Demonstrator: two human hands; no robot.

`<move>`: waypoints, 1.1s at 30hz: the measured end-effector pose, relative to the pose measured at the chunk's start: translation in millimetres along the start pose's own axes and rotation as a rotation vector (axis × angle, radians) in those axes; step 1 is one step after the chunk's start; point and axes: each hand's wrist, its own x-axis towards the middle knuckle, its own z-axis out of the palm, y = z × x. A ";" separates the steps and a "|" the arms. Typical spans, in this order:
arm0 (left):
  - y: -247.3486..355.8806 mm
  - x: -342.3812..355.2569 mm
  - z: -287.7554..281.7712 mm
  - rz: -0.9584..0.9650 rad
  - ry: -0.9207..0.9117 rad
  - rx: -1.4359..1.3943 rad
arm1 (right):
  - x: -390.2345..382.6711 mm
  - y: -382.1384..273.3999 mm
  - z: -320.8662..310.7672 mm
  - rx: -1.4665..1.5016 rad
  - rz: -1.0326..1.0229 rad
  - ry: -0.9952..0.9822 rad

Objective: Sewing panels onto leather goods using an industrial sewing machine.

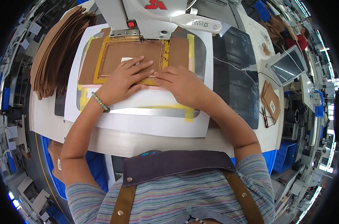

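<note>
A brown fabric piece [91,61] lies flat under the head of a white sewing machine [156,20]. On top of it sits a yellow rectangular frame [101,61] with a brown inner border. My left hand [126,78] rests on the frame's near side, fingers spread over the brown panel inside and partly covering a small white label [126,59]. Close beside it, my right hand [180,84] lies with outstretched fingers on the frame's near right corner. The fingertips of both hands almost meet. Neither hand grips anything that I can see.
Tall stacked brown fabric pieces [59,48] stand at the left. A white sheet [158,127] with yellow tape surrounds the work. At the right are a tablet screen [289,65], brown pieces with a label [270,99] and small snips [265,117]. Blue bins [283,156] stand below the table.
</note>
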 end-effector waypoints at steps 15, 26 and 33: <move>-6.6 4.6 -9.2 0.007 -0.006 -0.143 | 1.9 1.3 9.7 0.002 0.020 0.078; -16.0 19.2 -6.9 -0.029 0.019 -0.101 | -1.3 19.3 -4.8 0.047 0.094 0.139; -33.0 35.4 -1.1 -0.048 0.072 -0.087 | -7.4 37.5 -9.0 0.136 0.201 0.215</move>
